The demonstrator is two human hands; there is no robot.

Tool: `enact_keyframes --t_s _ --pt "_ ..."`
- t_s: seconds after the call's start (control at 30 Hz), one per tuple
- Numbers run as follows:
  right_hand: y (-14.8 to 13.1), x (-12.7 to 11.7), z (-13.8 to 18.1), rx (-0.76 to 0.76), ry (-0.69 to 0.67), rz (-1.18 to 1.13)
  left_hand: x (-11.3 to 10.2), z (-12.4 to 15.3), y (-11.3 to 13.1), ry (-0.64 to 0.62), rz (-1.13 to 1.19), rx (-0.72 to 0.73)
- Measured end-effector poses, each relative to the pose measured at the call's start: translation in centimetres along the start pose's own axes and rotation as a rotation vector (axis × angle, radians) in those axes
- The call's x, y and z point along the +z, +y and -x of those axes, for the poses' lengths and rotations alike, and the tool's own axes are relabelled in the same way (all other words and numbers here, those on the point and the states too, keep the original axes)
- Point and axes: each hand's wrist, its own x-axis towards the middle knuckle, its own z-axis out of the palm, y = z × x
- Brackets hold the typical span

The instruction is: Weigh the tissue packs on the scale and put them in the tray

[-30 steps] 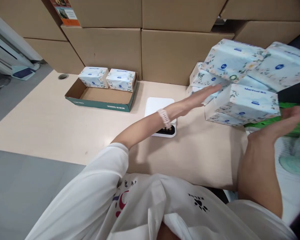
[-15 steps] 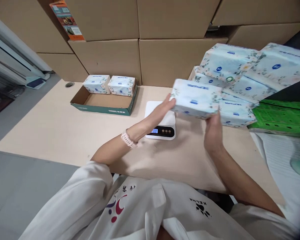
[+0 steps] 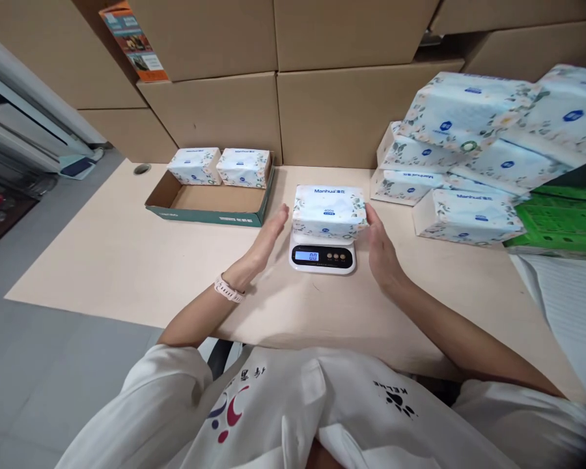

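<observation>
A tissue pack (image 3: 329, 212) with a floral print lies on the white kitchen scale (image 3: 295, 266), whose lit display reads 0.0. My left hand (image 3: 266, 241) is just left of the pack, fingers stretched out and apart from it. On the other side, my right hand (image 3: 383, 251) stands with straight fingers close to the pack's right end; whether the fingertips still touch it I cannot tell. Neither hand grips anything. Left of the scale sits a shallow green-sided cardboard tray (image 3: 209, 216) with two tissue packs (image 3: 244, 168) along its back.
Several more tissue packs (image 3: 471, 215) are heaped at the right, partly beside a green plastic crate (image 3: 561, 221). Large cardboard boxes (image 3: 351, 117) form a wall behind the table (image 3: 102, 260). A round cable hole (image 3: 142, 169) is at the back left.
The tissue pack has moved left and down from the heap side onto the scale. Both hands have let go of it, the left drawing off to the left.
</observation>
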Motion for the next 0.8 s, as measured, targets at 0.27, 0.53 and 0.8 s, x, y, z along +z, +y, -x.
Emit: enact_keyframes --t_s 0.27,0.53,0.8 --pt "4.3 -0.4 -2.1 0.084 0.371 -0.183 -1.9 0.0 -4.3 0.376 0.473 -0.093" --pt "5.3 -0.7 -2.1 0.076 0.310 -0.091 -2.5 0.0 -5.9 0.305 0.431 -0.017" --pt "5.8 -0.8 -2.1 0.063 0.299 -0.038 -2.5 0.1 -5.8 0.297 0.399 -0.008"
